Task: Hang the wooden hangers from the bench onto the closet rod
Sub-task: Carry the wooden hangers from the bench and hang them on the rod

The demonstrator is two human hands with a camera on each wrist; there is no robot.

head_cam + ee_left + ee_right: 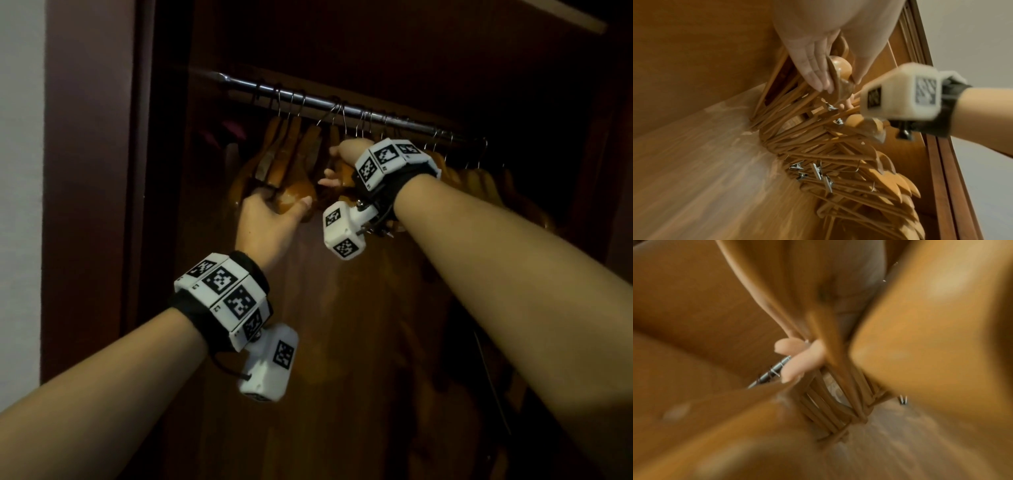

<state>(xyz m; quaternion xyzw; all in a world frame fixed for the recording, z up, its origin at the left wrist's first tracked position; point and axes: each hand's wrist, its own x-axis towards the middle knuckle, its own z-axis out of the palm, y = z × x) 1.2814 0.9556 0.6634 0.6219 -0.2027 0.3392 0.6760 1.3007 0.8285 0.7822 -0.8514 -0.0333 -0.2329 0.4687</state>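
A metal closet rod [342,109] crosses the dark closet, and several wooden hangers [291,150] hang from it by wire hooks. My left hand [270,219] grips the rounded shoulder end of one hanger [840,66], with the fingers [813,69] on one side and the thumb on the other. My right hand [342,161] reaches in among the hangers just under the rod. Its fingers [797,361] curl round the thin wooden arm of a hanger [826,344], close to the rod [774,369]. The right wrist view is blurred.
The closet's wooden back and side panels [694,65] close in behind the hangers. The dark door frame [102,171] and a pale wall [20,171] stand at the left. More hangers with metal clips [818,172] crowd the rod's right part.
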